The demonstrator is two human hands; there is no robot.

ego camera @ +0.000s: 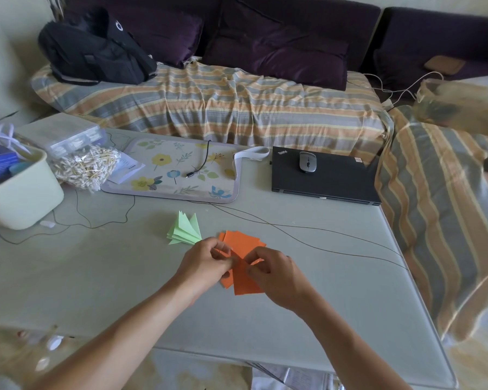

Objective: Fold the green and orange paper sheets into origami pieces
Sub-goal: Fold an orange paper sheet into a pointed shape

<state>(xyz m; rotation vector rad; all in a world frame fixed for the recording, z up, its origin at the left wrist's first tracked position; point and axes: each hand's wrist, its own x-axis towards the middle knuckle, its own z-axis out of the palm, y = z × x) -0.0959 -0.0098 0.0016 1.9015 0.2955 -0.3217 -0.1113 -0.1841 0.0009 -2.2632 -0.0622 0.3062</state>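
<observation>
I see the grey table filling the centre and lower part of the frame; its right edge runs diagonally from beside the laptop down to the lower right corner, and its near edge crosses the bottom of the frame. There is bare table surface to the left of the hands and also to the right of them, up to that diagonal edge, crossed only by two thin dark cables. In the upper left of the table stand a cream bin and a bag of cotton swabs; a floral mat lies at upper centre.

The orange paper sheets lie in the centre of the frame, fanned out, partly under both hands. The green folded pieces lie just beside them, toward the upper left, near the left hand but I cannot tell if they touch it.

Both forearms come from the bottom of the frame and meet at the orange paper. The left hand has curled fingers and pinches one orange sheet. The right hand also has bent fingers and pinches the same orange paper from the other side.
</observation>
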